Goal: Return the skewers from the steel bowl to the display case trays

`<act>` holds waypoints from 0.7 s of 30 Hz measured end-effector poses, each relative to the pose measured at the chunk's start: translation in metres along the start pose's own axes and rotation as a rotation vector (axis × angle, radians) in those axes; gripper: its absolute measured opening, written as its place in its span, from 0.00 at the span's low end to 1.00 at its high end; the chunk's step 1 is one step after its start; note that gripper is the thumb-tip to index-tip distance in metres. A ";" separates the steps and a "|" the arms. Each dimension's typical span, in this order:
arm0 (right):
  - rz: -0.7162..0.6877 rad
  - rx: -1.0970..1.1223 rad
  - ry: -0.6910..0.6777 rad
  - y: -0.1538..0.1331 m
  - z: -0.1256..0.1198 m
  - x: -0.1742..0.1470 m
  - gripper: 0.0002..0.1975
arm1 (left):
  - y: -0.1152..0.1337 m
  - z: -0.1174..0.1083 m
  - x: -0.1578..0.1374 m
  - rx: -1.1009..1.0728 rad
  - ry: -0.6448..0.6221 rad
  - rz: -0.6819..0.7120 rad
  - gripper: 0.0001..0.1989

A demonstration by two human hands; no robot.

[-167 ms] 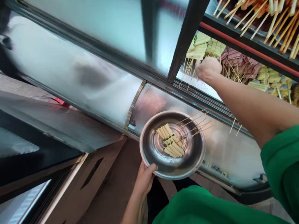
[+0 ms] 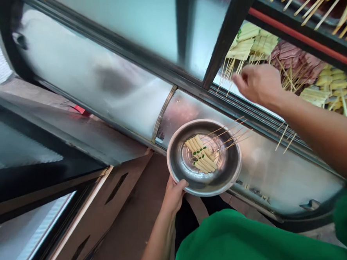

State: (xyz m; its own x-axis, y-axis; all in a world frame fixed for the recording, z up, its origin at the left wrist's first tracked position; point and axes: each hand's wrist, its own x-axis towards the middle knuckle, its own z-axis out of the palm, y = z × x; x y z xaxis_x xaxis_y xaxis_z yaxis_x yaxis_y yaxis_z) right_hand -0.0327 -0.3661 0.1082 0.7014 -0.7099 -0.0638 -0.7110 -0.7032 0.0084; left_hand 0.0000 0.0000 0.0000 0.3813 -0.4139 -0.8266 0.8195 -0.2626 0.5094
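My left hand [image 2: 175, 193] grips the near rim of a round metal bowl [image 2: 175, 167] held in front of a glass display case. In the bowl lie several pale yellow skewers [image 2: 201, 154] with green bits, sticks pointing right. My right hand [image 2: 259, 84] reaches into the open case, its fingers loosely curled at the stick ends of the yellow tofu-skin skewers [image 2: 244, 43] on the shelf. Whether it grips a stick I cannot tell.
The curved glass front [image 2: 106, 83] of the case runs across the view, with a dark sliding-door frame [image 2: 232, 28]. Pink meat skewers [image 2: 292, 58] and more yellow skewers [image 2: 329, 83] fill the shelf; an upper shelf [image 2: 309, 0] holds more sticks. Brown floor tiles [image 2: 129, 223] lie below.
My right hand has drawn back and down from the yellow skewers, its fingers loosening. The bowl in my left hand has shifted slightly up and right with the view.
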 end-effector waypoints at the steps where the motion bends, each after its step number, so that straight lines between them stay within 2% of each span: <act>1: -0.153 0.021 -0.049 -0.003 0.000 -0.023 0.29 | 0.001 0.001 0.000 -0.002 0.000 -0.003 0.25; 3: -0.558 0.065 -0.142 -0.005 0.010 -0.068 0.30 | 0.004 0.003 -0.001 -0.005 -0.007 -0.006 0.27; 4: -0.704 0.057 -0.146 -0.006 0.018 -0.087 0.31 | 0.006 0.004 -0.002 -0.008 -0.011 0.000 0.28; 6: -0.830 -0.013 -0.079 -0.006 0.038 -0.117 0.32 | 0.008 0.005 -0.004 -0.011 -0.021 0.019 0.28; 9: -0.765 -0.187 0.057 -0.011 0.057 -0.134 0.25 | 0.009 0.008 -0.007 -0.001 -0.041 0.027 0.28; 11: -0.717 -0.289 0.067 -0.016 0.059 -0.134 0.18 | 0.009 0.009 -0.008 0.014 -0.052 0.021 0.28; 16: -0.613 -0.322 -0.104 -0.012 0.046 -0.128 0.16 | 0.007 0.011 -0.007 0.040 -0.035 0.011 0.29; 19: -0.405 -0.196 -0.238 0.007 0.041 -0.129 0.14 | 0.009 0.012 -0.005 0.030 -0.015 0.012 0.28; 21: -0.231 -0.036 -0.239 0.023 0.037 -0.128 0.12 | 0.011 0.014 -0.005 0.027 -0.006 0.014 0.26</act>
State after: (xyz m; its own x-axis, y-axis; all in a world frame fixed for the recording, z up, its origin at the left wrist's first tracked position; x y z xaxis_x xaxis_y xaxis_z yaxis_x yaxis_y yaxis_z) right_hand -0.1405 -0.2899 0.0796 0.8091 -0.5050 -0.3006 -0.5291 -0.8486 0.0013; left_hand 0.0012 -0.0133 0.0128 0.3896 -0.4232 -0.8180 0.8022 -0.2804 0.5271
